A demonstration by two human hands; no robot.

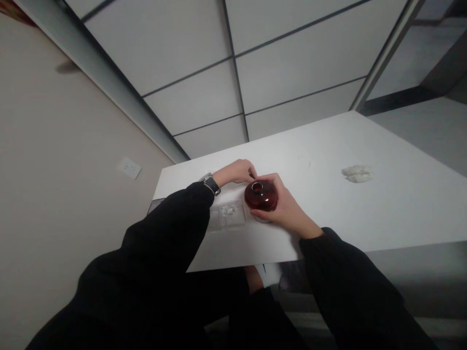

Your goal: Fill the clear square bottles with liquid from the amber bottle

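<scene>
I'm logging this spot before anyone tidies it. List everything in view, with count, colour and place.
Table: 1, white, centre to right
Bottle: 1, dark red, over the table's near side
Tray: 1, clear, left of the bottle
Round piece: 1, clear, at the tray
Crumpled wad: 1, whitish, table's right
Outlet: 1, white, left wall
Wall: 1, beige, left
Panels: several, pale with dark strips, beyond the table
Dim shapes: count unclear, dark, top right
Watch: 1, dark strap, left wrist
Left hand: 1, bare, beside the bottle; grip unclear
Right hand: 1, bare, around the bottle
Sleeves: 2, black, both arms
</scene>
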